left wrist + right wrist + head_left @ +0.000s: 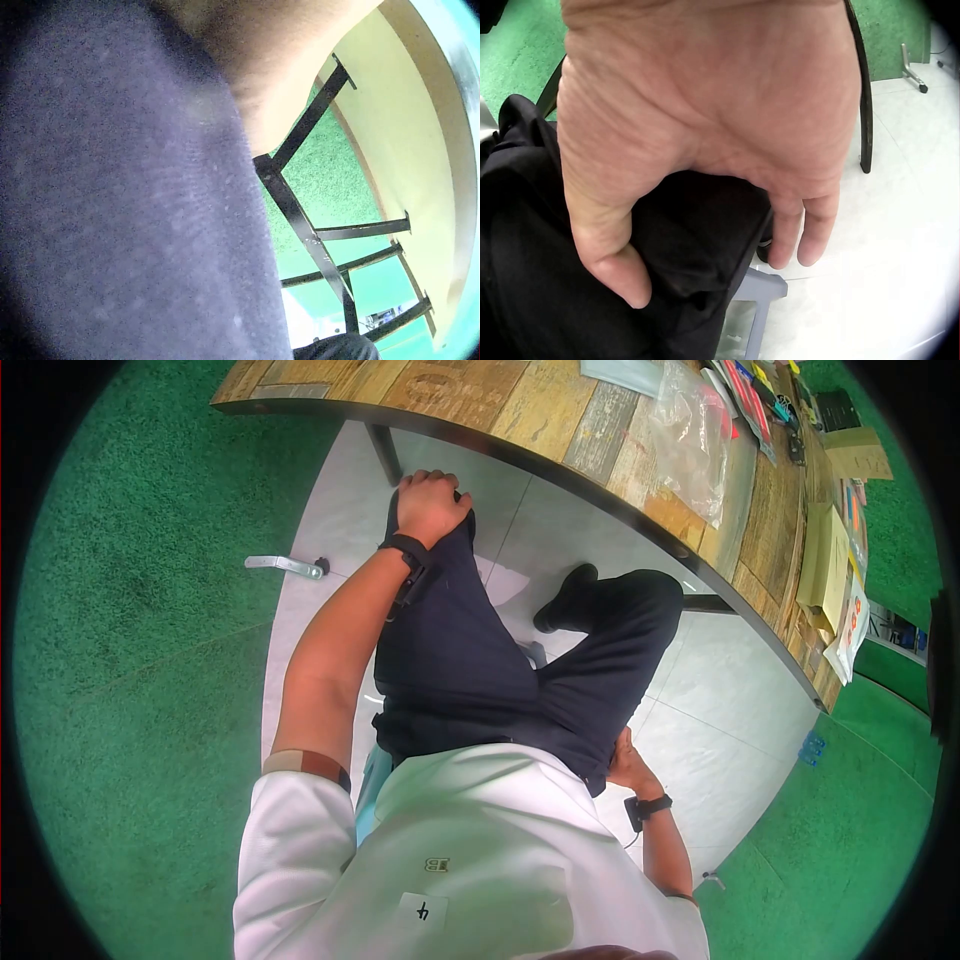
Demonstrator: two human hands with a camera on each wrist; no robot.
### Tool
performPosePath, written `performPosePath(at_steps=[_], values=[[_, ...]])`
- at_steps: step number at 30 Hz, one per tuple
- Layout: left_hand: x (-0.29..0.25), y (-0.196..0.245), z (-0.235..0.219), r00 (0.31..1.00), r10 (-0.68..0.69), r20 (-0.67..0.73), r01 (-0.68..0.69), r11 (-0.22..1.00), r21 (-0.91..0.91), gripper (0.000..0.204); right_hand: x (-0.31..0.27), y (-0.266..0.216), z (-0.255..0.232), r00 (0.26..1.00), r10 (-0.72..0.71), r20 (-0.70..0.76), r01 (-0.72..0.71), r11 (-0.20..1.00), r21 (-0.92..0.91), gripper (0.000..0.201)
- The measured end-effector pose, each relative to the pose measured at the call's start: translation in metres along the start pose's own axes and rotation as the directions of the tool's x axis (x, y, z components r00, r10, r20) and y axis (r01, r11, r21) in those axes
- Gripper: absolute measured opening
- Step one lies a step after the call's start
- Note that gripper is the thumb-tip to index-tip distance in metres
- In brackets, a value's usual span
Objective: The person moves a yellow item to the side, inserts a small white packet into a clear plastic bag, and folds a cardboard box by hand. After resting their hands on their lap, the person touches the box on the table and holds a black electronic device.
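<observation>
My left hand rests on the left knee, its fingers draped over the dark trousers. In the left wrist view, trouser cloth fills most of the left side, with part of the left hand above it; its fingers are hidden there. Beside the right thigh is my right hand, mostly behind the leg in the head view. The right wrist view shows this hand with thumb and fingers loosely spread against the black trousers, holding nothing.
A wooden-topped table curves ahead and to the right. On it lie a clear plastic bag, a cardboard piece and several small items. Dark metal table legs stand under it. A grey stool leg shows below the right thigh.
</observation>
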State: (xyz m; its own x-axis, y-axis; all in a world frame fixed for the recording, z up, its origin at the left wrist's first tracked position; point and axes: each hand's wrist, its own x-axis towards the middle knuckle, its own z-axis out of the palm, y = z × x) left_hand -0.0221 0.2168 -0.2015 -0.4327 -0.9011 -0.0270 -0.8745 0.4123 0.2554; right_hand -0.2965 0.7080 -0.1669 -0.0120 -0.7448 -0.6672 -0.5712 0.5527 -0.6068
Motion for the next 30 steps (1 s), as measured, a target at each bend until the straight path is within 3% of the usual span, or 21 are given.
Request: performPosePath(at_steps=[13,18,27,30], values=[[-0.001,-0.001,0.000,1.000,0.007,-0.018,-0.007,1.000,-0.001,0.035,0.000,0.006,0.001,0.999,0.030,0.027,-0.031,0.999,0.022,0.112],[0.000,-0.001,0.002,1.000,0.007,-0.021,-0.007,1.000,0.011,0.035,0.001,0.010,0.002,0.994,-0.109,-0.005,0.108,0.992,-0.058,0.115],[-0.001,-0.001,0.001,1.000,0.009,-0.020,-0.008,1.000,0.012,0.035,0.001,0.008,0.002,0.999,-0.049,0.001,0.049,0.997,-0.059,0.115],[-0.001,-0.001,0.000,1.000,0.009,-0.018,-0.008,1.000,0.008,0.035,0.002,0.010,0.003,0.995,-0.100,-0.017,0.099,0.994,-0.049,0.115]])
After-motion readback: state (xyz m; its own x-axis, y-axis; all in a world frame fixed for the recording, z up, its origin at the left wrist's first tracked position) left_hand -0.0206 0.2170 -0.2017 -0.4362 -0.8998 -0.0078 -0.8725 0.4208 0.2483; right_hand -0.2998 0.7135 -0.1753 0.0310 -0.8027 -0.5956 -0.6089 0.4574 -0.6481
